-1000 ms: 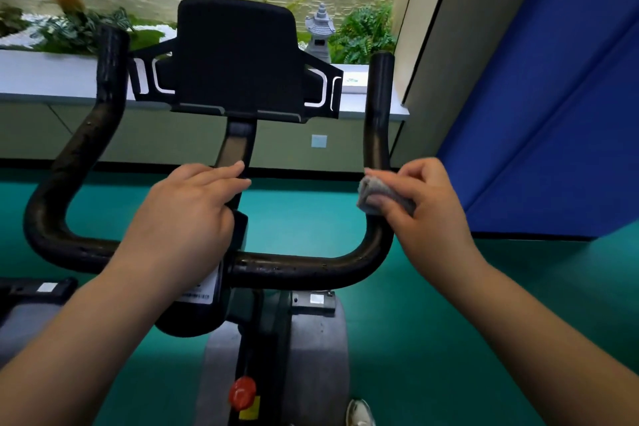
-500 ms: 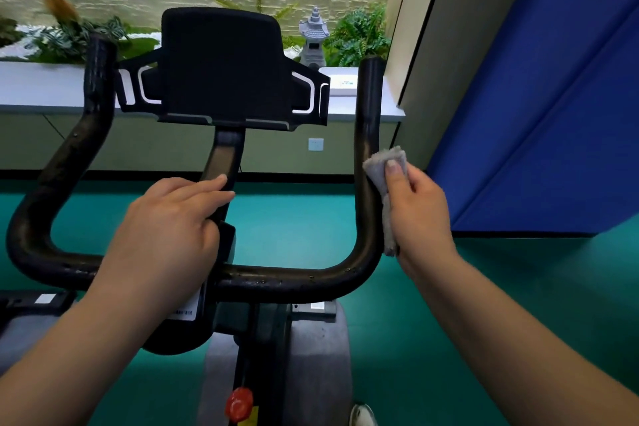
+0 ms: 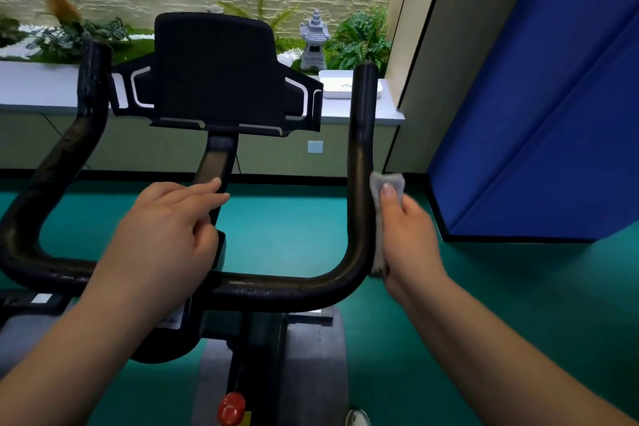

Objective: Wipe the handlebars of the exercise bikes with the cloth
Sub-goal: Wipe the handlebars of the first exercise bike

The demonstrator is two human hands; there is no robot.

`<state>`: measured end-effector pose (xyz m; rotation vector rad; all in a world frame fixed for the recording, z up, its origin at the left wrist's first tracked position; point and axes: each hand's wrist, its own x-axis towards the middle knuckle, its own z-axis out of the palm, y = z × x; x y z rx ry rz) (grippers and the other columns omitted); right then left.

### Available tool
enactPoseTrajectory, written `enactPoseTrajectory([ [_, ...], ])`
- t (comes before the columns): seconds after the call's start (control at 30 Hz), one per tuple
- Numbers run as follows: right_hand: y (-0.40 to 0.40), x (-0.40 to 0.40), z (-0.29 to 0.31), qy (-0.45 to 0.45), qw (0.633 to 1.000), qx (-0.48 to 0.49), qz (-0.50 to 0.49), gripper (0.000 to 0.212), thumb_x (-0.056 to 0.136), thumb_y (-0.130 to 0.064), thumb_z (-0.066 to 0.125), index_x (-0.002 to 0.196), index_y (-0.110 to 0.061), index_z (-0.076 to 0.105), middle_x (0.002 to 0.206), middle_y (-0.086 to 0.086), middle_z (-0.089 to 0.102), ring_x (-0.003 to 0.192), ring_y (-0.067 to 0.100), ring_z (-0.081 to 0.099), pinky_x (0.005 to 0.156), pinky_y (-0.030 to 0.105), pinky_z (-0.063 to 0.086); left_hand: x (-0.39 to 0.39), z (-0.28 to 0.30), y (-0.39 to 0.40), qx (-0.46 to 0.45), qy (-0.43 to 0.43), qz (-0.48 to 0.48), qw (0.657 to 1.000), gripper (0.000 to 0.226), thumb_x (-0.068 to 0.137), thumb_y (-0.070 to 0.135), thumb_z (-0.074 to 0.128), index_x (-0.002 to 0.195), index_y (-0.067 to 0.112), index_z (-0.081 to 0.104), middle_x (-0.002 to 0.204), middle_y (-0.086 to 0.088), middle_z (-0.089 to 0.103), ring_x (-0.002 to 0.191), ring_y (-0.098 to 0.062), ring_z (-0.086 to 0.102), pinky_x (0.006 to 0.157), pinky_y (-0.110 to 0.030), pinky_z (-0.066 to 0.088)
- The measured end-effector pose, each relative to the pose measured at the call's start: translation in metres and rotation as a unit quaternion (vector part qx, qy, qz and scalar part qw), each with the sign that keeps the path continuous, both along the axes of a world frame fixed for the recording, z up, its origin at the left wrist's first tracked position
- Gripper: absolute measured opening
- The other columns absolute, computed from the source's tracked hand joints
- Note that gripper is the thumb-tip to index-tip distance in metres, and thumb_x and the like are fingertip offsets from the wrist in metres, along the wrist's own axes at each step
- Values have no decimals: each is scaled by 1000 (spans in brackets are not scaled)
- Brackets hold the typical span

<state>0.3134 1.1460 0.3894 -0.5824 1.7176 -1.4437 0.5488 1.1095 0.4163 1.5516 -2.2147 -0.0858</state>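
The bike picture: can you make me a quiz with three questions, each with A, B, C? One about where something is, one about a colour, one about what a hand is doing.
1. Where is the cloth?
A. On the floor
B. Against the right upright of the handlebar
C. On the tablet holder

2. What colour is the knob low on the bike?
A. Red
B. Yellow
C. White

3. What is the left hand doing?
A. Gripping the cloth
B. Holding a bottle
C. Resting at the centre post, fingers relaxed

Answers:
1 B, the right hand presses it onto that bar.
2 A, it shows red near the bottom edge.
3 C, it holds nothing.
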Motion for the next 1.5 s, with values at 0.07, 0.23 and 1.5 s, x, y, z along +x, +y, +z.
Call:
enactPoseTrajectory([
  [0.07,16,8,-5,-58,998,7,-3,40,99,-36,45,93,0,62,79,15,61,72,26,57,75,44,53,0,1,0,10,3,5,1000,40,81,1,53,114,16,70,126,4,62,110,-22,49,95,-36,40],
  [0.23,-17,-10,5,-99,995,23,22,40,100,-40,43,96,-6,65,78,9,64,71,22,62,73,40,55,0,1,0,-2,-5,6,1000,42,80,9,45,113,16,70,124,3,63,109,-24,50,95,-42,43],
  [1.5,-53,-33,72,619,658,-66,423,25,79,-32,73,103,-25,75,92,-5,42,90,13,42,72,17,33,-1,0,0,-34,4,28,999,46,70,14,43,103,15,74,115,2,68,102,-24,54,88,-36,45],
])
